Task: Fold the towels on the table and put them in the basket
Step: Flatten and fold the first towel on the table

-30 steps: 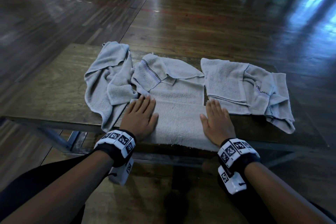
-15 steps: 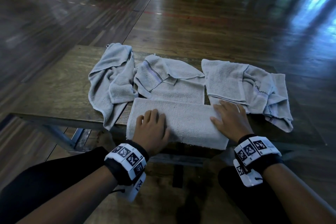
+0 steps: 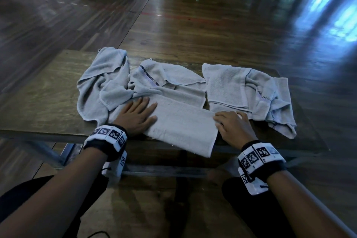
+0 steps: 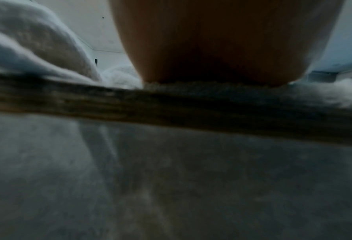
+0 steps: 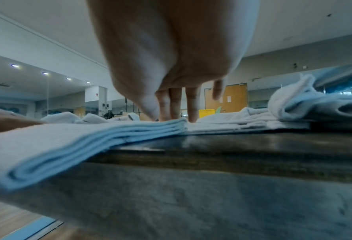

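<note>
One wooden table (image 3: 38,102) carries four grey towels: three crumpled ones (image 3: 100,87) (image 3: 170,81) (image 3: 249,91) along the back and one folded towel (image 3: 183,127) at the near edge, overhanging it. Two hands work the folded towel: the left hand (image 3: 135,118) lies flat on its left end with fingers straight, while the right hand (image 3: 233,127) bends its fingertips (image 5: 191,113) around the right end, thumb on top.
</note>
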`<state>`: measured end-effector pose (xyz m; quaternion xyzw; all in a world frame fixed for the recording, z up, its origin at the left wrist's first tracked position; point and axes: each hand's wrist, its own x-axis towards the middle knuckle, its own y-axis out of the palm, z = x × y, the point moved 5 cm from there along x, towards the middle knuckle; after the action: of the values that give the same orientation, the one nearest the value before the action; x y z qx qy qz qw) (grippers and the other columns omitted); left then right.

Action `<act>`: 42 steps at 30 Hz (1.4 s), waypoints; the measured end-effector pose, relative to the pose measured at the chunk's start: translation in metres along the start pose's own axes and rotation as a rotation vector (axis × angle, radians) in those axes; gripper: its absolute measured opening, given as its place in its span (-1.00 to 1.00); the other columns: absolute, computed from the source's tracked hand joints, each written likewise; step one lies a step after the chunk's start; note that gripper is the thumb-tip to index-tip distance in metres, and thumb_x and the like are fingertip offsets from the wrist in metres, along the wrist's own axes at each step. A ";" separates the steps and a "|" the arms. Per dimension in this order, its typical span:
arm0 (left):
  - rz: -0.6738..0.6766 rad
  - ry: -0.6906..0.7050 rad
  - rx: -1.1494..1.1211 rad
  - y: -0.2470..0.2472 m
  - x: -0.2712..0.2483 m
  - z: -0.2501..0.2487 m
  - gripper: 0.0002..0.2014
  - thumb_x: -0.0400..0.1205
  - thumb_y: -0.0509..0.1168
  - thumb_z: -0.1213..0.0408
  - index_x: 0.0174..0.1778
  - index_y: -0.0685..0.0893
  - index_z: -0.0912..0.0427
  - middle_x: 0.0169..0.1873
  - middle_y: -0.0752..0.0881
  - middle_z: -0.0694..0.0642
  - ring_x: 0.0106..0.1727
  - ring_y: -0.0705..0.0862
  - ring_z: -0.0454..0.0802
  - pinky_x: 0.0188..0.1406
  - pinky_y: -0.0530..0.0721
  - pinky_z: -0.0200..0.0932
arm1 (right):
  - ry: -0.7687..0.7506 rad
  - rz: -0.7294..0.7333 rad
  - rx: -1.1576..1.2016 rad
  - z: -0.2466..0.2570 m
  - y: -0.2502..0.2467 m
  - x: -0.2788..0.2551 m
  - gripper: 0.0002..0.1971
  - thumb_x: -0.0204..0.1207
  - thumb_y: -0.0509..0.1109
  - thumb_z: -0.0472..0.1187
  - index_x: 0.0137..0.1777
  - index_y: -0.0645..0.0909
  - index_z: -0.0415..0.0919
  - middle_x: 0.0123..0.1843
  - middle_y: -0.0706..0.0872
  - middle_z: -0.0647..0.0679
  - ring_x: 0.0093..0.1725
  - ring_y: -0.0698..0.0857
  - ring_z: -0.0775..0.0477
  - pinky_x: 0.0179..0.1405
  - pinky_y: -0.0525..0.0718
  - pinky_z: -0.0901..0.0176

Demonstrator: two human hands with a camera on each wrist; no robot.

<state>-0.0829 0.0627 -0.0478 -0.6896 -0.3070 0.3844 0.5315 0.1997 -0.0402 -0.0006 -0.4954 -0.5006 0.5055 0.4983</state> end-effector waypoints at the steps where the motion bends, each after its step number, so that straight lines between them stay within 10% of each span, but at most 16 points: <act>1: 0.003 0.002 0.010 0.000 0.001 0.001 -0.05 0.26 -0.62 -0.51 0.61 -0.21 -0.24 0.65 -0.23 -0.04 0.66 -0.24 -0.06 0.61 -0.24 0.00 | 0.006 -0.030 0.021 -0.004 -0.001 0.002 -0.66 0.67 0.11 -0.04 0.40 0.50 0.07 0.46 0.51 0.18 0.45 0.41 0.09 0.50 0.07 -0.03; 7: -0.004 -0.015 0.017 -0.001 -0.010 -0.038 -0.07 0.33 -0.57 -0.27 0.65 -0.14 0.02 0.66 -0.19 0.16 0.66 -0.24 0.08 0.58 -0.26 0.14 | 0.096 -0.078 0.093 -0.027 -0.005 0.016 -0.72 0.61 0.23 0.01 0.24 0.64 0.01 0.29 0.65 0.07 0.34 0.50 0.00 0.39 0.18 -0.02; 10: -0.034 0.191 0.026 0.008 -0.030 -0.098 -0.15 0.44 -0.48 -0.21 0.65 -0.05 0.12 0.66 -0.08 0.22 0.65 -0.20 0.09 0.54 -0.30 0.09 | 0.125 -0.028 0.080 -0.031 -0.001 0.020 -0.70 0.59 0.24 0.09 0.20 0.66 0.03 0.25 0.65 0.05 0.33 0.50 -0.03 0.38 0.21 -0.05; 15: -0.243 0.547 0.201 0.029 -0.056 -0.174 -0.33 0.46 0.30 -0.08 0.46 0.46 0.15 0.47 0.49 0.21 0.48 0.47 0.15 0.36 0.53 0.20 | 0.159 -0.009 0.111 -0.032 0.002 0.021 -0.66 0.58 0.21 0.13 0.21 0.66 0.04 0.27 0.62 0.01 0.36 0.46 -0.06 0.38 0.20 -0.08; 18: -0.316 0.535 0.154 0.028 -0.053 -0.179 -0.24 0.28 0.51 -0.03 0.40 0.53 0.14 0.41 0.56 0.15 0.43 0.54 0.10 0.30 0.57 0.13 | 0.157 0.022 0.103 -0.030 0.004 0.022 -0.65 0.60 0.19 0.13 0.23 0.64 0.03 0.27 0.58 -0.02 0.37 0.42 -0.08 0.38 0.18 -0.10; 34: -0.509 0.516 0.011 0.016 -0.046 -0.185 -0.66 0.40 0.42 0.00 0.08 0.72 -0.04 0.09 0.75 -0.09 0.13 0.70 -0.06 0.12 0.51 -0.06 | 0.194 0.046 0.216 -0.036 0.002 0.032 -0.78 0.48 0.34 0.09 0.03 0.60 0.02 0.15 0.61 0.03 0.30 0.44 -0.06 0.30 0.21 -0.09; 40: -0.686 0.535 -0.120 -0.010 -0.065 -0.192 -0.81 0.49 0.31 0.08 -0.05 0.72 0.00 -0.15 0.76 -0.08 -0.13 0.70 -0.04 -0.03 0.47 -0.07 | 0.158 0.085 0.830 -0.041 -0.025 0.031 -0.90 0.43 0.44 -0.26 -0.19 0.55 -0.14 -0.21 0.69 -0.12 -0.18 0.71 -0.09 -0.02 0.66 -0.09; 42: -0.764 0.510 -0.164 -0.026 -0.076 -0.197 -0.83 0.50 0.31 0.10 -0.09 0.74 0.03 -0.19 0.76 -0.07 -0.20 0.70 -0.02 -0.12 0.46 -0.04 | 0.117 0.067 0.983 -0.045 -0.043 0.027 -0.89 0.47 0.37 -0.41 -0.19 0.53 -0.20 -0.31 0.65 -0.13 -0.40 0.68 0.12 -0.31 0.64 0.22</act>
<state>0.0466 -0.0919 0.0199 -0.6393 -0.4280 -0.0465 0.6372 0.2442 -0.0121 0.0423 -0.2452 -0.1581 0.6687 0.6839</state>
